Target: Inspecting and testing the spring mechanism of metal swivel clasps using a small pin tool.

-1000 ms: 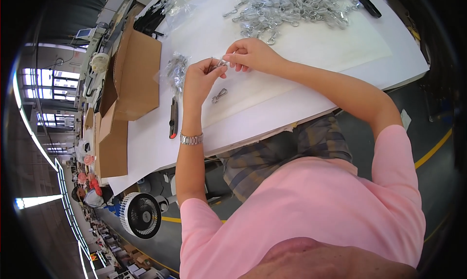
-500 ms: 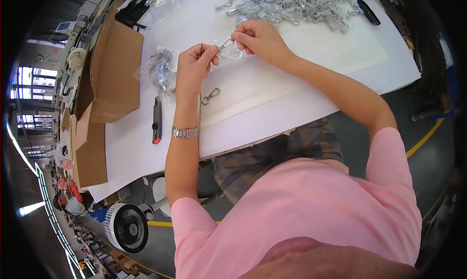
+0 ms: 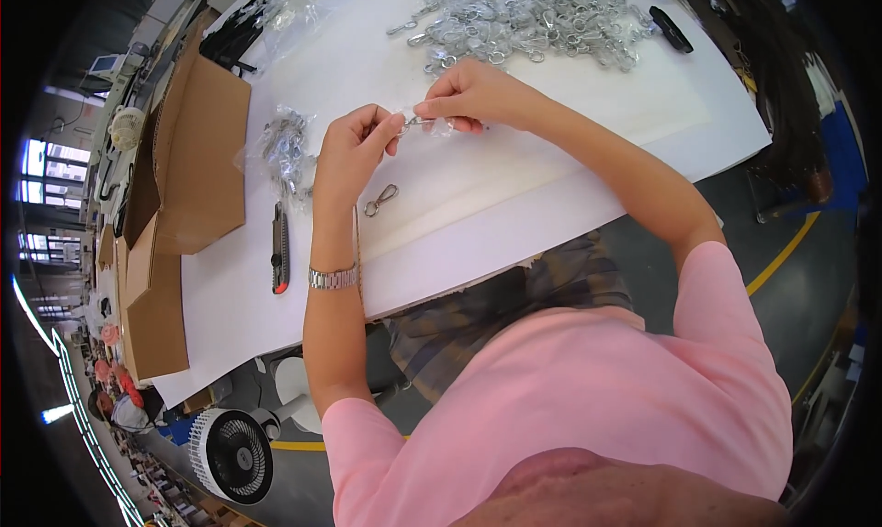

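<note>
My left hand point(image 3: 354, 155) pinches a small metal clip in a clear plastic bag point(image 3: 424, 123) between thumb and fingers. My right hand point(image 3: 478, 95) grips the same bag at its other side, close to the left hand. A loose metal snap hook point(image 3: 380, 199) lies on the white table point(image 3: 478, 233) just below them. A bunch of wrapped metal clips point(image 3: 283, 155) lies left of my left hand. Farther down on the left is a box cutter point(image 3: 280, 247) with a red tip.
A large heap of bagged metal hooks point(image 3: 524, 26) covers the back of the table. An open cardboard box point(image 3: 202, 159) stands along the left side. A black object point(image 3: 671, 29) lies at the back right. A fan point(image 3: 230, 453) is below the table at lower left.
My hands first rose and drew a little apart with the bag between them, then came down and closer together. The whole view has shifted slightly with the head.
</note>
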The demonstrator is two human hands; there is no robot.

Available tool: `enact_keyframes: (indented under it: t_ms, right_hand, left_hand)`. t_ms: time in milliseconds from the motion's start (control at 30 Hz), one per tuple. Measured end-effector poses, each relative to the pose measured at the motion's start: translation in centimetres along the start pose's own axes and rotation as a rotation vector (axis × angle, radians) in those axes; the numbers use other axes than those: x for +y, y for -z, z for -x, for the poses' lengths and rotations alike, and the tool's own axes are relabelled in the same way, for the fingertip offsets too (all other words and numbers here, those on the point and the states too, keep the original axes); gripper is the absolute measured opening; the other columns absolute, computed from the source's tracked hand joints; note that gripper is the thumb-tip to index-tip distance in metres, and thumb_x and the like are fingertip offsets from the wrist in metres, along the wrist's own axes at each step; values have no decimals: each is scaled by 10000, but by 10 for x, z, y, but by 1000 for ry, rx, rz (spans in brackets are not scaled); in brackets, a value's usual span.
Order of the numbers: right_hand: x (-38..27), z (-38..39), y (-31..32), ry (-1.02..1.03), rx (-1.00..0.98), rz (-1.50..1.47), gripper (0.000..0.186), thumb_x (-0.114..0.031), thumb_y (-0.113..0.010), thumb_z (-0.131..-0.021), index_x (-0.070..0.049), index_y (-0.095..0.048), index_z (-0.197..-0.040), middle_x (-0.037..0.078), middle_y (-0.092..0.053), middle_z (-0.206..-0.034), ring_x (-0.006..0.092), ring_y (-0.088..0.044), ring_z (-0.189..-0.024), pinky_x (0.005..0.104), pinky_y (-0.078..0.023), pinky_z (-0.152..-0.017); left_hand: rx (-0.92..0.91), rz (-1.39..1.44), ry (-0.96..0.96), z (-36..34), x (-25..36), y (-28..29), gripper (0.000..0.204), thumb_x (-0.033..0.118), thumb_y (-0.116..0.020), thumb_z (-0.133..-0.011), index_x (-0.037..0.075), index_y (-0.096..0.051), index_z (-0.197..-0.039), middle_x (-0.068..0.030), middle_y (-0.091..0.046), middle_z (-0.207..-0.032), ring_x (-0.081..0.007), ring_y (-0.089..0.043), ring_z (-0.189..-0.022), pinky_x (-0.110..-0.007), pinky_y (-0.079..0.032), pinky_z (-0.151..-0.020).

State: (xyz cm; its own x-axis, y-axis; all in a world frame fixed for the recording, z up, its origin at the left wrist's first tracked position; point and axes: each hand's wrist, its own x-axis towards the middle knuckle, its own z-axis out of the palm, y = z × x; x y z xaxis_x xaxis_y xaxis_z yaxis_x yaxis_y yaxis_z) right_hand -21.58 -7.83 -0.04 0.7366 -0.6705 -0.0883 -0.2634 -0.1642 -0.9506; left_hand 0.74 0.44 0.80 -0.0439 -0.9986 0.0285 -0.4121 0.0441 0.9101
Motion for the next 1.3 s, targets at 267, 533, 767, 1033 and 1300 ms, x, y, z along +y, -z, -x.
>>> enact_keyframes:
  t_ms: [267, 533, 767, 1033, 1300]
  right_hand:
    - [9, 2, -6, 50, -139, -267, 319, -294, -655, -980, 11, -748, -969, 130, -764, -897, 167, -735, -733, 280, -607, -686]
    - [7, 0, -8, -9, -214, -373, 315, -307, -675, -980, 2, -707, -1033, 135, -762, -943, 181, -740, -802, 312, -609, -760]
    - [7, 1, -9, -105, -155, -368, 285, -319, -678, -982, -37, -711, -1000, 126, -760, -984, 174, -743, -887, 316, -608, -801]
    - [21, -12, -10, 85, 238, -523, 376, -428, -672, -986, -64, -757, -1026, -1, -713, -947, 97, -647, -903, 297, -552, -849]
    - [18, -8, -15, 150, 152, -522, 415, -393, -607, -1020, -31, -732, -1178, 52, -735, -985, 121, -680, -903, 312, -557, -878]
  left_hand:
    - [-38, 1, -42, -2, 1, -6, 287, 234, -702, -969, 36, -653, -768, 38, -565, -626, -20, -407, -554, -217, -281, -503]
    - [157, -380, -214, 3, -5, -15, 233, 152, -690, -950, -7, -627, -792, -32, -540, -611, -84, -428, -535, -287, -348, -507]
    - [302, -93, -359, 0, -2, -27, 85, 92, -662, -961, 14, -680, -988, -32, -667, -752, -56, -471, -575, -251, -381, -539]
    - [126, 378, 1, -3, 4, -34, 243, 202, -663, -1008, -24, -693, -1091, -23, -707, -851, -7, -395, -501, -204, -256, -428]
    - [-61, 636, 108, -11, -9, -38, 184, 189, -660, -1005, 6, -666, -1026, -52, -687, -841, -18, -416, -504, -191, -261, -422]
